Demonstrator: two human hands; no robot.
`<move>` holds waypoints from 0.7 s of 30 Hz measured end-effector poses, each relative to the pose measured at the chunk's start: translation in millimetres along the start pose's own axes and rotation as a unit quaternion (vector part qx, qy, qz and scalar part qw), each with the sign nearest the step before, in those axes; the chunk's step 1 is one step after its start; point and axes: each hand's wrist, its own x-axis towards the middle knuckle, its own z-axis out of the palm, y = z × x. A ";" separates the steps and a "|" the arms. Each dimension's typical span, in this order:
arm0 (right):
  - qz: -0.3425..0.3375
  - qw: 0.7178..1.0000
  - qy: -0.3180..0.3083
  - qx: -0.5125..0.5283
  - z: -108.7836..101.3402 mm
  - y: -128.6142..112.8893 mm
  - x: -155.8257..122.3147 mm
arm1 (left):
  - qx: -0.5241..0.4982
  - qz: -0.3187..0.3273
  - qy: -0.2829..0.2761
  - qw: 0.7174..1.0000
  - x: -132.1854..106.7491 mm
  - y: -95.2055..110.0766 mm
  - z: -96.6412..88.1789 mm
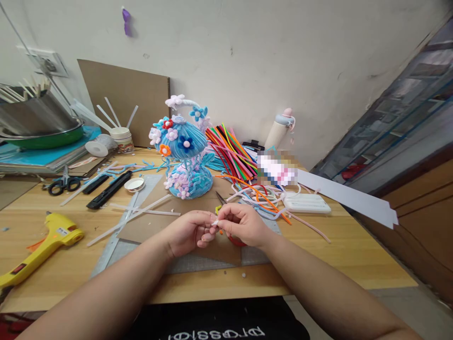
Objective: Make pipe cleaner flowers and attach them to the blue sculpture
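Note:
My left hand (pixel 193 231) and my right hand (pixel 244 224) meet over the middle of the table, fingertips pinched together. Between them is a small white fuzzy piece (pixel 215 223), mostly covered by the fingers; it looks like a bit of pipe cleaner. Under and behind the hands lie scissors (pixel 222 198) with dark blades, their red handle partly hidden below my right hand. Just beyond stands a blue mushroom-shaped pipe-cleaner figure (pixel 187 141), its cap and base dotted with small flowers. A brown cardboard sheet (pixel 226 252) lies beneath the hands on a grey mat (pixel 184 268).
At left lie a yellow glue gun (pixel 56 236), black-handled scissors (pixel 63 183), a black utility knife (pixel 109 190) and clear glue sticks (pixel 106 233). Bundled coloured pipe cleaners (pixel 235 156), a white bottle (pixel 279 130) and a white power bank (pixel 307 203) are at right.

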 end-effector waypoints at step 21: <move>0.188 0.890 0.026 0.414 11.0 -3.9 1.0 | 0.600 0.452 0.218 0.622 -8.2 -5.0 -0.7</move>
